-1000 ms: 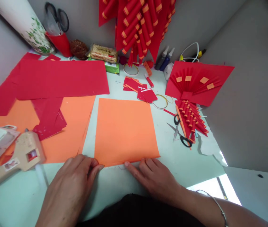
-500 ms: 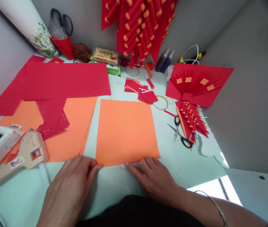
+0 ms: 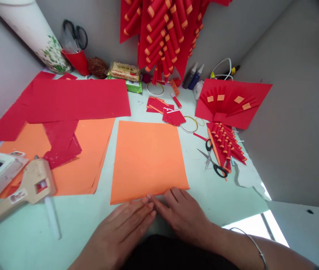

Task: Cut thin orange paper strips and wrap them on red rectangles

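A sheet of orange paper (image 3: pixel 148 159) lies flat on the pale green table, its near edge toward me. My left hand (image 3: pixel 122 227) is stretched out along that near edge, fingers straight, fingertips meeting my right hand at the middle. My right hand (image 3: pixel 181 212) rests on the right half of the same edge, with its index finger extended and the other fingers bent on the paper. Whether the edge is folded under the fingers is hard to see.
At the left lie a glue gun (image 3: pixel 35 183), more orange paper (image 3: pixel 89 150) and red paper (image 3: pixel 77 97). Scissors (image 3: pixel 211 159) sit to the right beside a red firecracker craft (image 3: pixel 226 140). A red cup (image 3: pixel 77 62) and hanging paper firecrackers (image 3: pixel 162 37) are at the back.
My left hand has left the sheet's near left corner and slid right along the edge to my right hand, its fingers now straightened. My right hand stays nearly in place.
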`<action>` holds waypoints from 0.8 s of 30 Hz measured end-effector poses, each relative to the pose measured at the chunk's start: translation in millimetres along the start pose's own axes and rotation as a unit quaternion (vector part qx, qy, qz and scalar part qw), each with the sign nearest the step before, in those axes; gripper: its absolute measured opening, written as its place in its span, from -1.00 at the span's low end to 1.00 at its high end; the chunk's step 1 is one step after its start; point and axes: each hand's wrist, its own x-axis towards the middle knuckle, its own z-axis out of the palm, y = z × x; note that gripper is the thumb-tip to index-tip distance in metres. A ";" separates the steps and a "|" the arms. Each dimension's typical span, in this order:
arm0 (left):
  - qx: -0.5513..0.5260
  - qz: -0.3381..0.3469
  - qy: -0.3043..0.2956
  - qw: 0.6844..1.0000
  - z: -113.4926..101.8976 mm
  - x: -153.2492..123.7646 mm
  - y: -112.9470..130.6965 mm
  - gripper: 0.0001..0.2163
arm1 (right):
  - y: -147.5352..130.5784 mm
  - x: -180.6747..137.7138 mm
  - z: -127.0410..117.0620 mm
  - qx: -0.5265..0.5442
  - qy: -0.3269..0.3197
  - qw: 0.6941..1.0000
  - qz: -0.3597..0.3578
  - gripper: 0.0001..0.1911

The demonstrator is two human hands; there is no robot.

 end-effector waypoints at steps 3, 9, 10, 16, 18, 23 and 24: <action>0.017 0.008 0.008 1.000 10.3 7.0 2.6 -0.52 | 0.2 0.0 1.0 -0.001 0.006 1.000 -0.001 -0.56; 0.047 -0.025 0.044 0.998 16.4 8.4 3.9 -0.44 | 0.4 -0.3 0.1 -0.005 0.001 1.000 -0.004 -0.48; 0.052 -0.028 0.047 0.997 17.0 8.2 4.0 -0.44 | 0.3 -0.4 0.1 -0.005 -0.001 1.000 -0.005 -0.47; 0.048 -0.070 0.077 0.993 21.3 7.3 7.1 -0.43 | 0.5 -4.7 4.5 -0.004 -0.004 1.000 0.001 -0.42; 0.055 -0.077 0.081 0.992 22.1 8.0 7.6 -0.42 | 1.1 -7.0 6.5 -0.007 0.001 1.000 0.003 -0.43; 0.064 -0.086 0.074 0.992 23.4 9.2 6.1 -0.43 | 3.5 -11.9 9.2 -0.002 0.036 0.999 0.009 -0.50; 0.065 -0.086 0.077 0.991 23.8 9.0 5.8 -0.44 | 4.2 -12.8 9.4 0.000 0.046 0.999 0.009 -0.51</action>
